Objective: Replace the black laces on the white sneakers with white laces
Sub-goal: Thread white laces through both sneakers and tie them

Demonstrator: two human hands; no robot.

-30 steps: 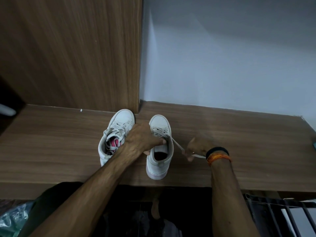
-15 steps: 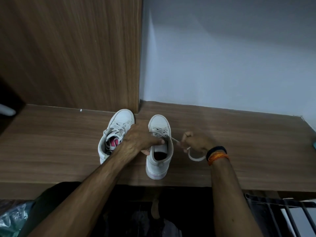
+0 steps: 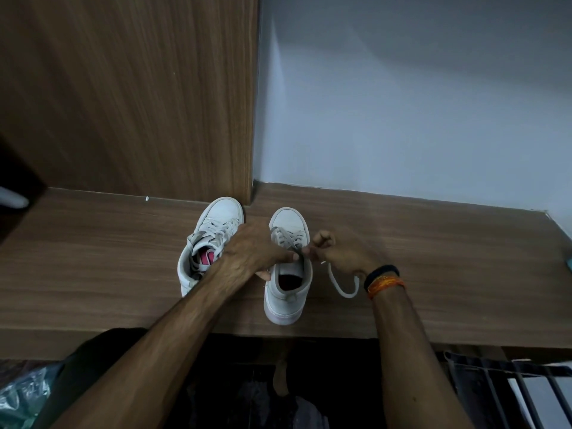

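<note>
At frame centre, the left hand [image 3: 253,252] gripped the right sneaker [image 3: 289,267] by its collar while the right hand [image 3: 337,255] pinched the white lace [image 3: 342,283] at the top eyelet. Best done by keeping the shoe pinned and feeding the tip straight.

two sneakers [image 3: 288,270] side by side on shelf [image 3: 433,258], lace [image 3: 340,284] right

Two white sneakers are sitting side by side at mid-frame, toes pointing toward the top. The left sneaker [image 3: 208,243] is showing white lacing and a pink insole. The right sneaker [image 3: 289,274] is trailing a loose white lace [image 3: 340,286], which is curling beside it at right.
</note>
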